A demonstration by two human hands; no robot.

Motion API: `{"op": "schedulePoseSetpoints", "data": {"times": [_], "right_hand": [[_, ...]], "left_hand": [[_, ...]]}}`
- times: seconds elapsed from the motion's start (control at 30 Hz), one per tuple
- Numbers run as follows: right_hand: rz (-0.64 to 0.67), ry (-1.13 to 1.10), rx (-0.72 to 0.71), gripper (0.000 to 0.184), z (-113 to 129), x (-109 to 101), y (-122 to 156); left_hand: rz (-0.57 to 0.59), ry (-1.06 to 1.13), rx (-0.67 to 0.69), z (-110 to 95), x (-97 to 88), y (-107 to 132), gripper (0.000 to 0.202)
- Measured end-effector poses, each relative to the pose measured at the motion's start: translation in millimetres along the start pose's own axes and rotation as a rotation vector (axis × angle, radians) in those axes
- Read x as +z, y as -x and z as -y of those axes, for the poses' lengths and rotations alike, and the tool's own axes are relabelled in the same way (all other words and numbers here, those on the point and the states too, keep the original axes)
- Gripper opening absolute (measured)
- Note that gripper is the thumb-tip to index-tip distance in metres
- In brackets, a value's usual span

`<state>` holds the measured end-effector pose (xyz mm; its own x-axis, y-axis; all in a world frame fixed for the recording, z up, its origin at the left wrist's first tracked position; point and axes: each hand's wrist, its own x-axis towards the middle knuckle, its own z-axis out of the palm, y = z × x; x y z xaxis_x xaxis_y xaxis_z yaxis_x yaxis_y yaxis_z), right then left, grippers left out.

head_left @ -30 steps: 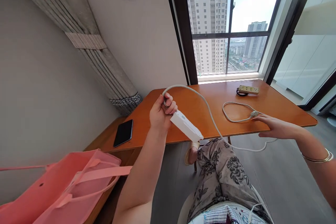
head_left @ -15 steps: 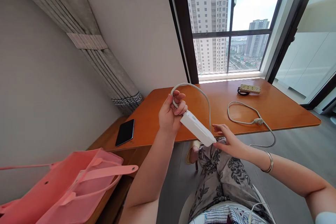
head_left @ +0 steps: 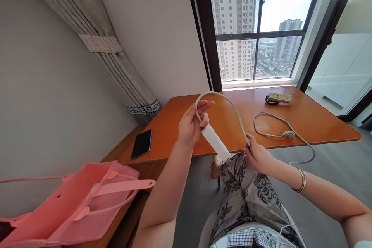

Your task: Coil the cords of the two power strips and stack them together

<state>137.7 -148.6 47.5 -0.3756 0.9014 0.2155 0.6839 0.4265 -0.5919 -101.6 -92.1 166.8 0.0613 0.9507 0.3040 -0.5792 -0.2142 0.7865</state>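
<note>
My left hand is closed round the cord where it enters the end of a white power strip. The strip slants down to the right from that hand, its lower end by my knee, and its socket face cannot be made out. From the left hand the cord arches up over the table and down to my right hand, which pinches it just past the table's front edge. The rest of the cord hangs and loops back onto the tabletop, ending in a plug.
An orange-brown wooden table stands before the window. A cream power strip with a black cord lies at its back right, a dark phone at its left. A pink bag sits at the lower left. My patterned trousers are below.
My right hand has left the power strip's lower end and now grips the cord. The strip hangs steeper from my left hand. The view has shifted slightly.
</note>
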Motion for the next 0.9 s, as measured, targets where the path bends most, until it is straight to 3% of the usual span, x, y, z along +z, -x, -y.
{"op": "schedulePoseSetpoints", "data": {"times": [0.1, 0.23, 0.37, 0.47, 0.57, 0.73, 0.9], "right_hand": [[-0.104, 0.305, -0.029, 0.043, 11, -30, -3], [-0.191, 0.592, -0.230, 0.028, 29, -55, -6], [-0.262, 0.591, -0.544, 0.030, 47, -66, -7], [-0.262, 0.509, -0.685, 0.032, 57, -76, -13], [-0.270, 0.396, -0.689, 0.031, 60, -85, -21], [-0.370, 0.177, -0.571, 0.028, 54, -93, -39], [-0.449, 0.059, -0.563, 0.023, 46, -93, -48]], "left_hand": [[0.074, -0.106, -0.002, 11, -5.0, -2, 0.025], [0.184, -0.197, -0.038, 25, 0.8, -4, 0.036], [0.260, -0.290, -0.034, 36, 12.5, -3, 0.042], [0.330, -0.318, -0.073, 44, 17.5, 0, 0.044], [0.410, -0.303, -0.165, 52, 18.5, 4, 0.042], [0.486, -0.134, -0.313, 64, 19.7, 11, 0.043], [0.542, -0.092, -0.329, 70, 23.1, 11, 0.045]]}}
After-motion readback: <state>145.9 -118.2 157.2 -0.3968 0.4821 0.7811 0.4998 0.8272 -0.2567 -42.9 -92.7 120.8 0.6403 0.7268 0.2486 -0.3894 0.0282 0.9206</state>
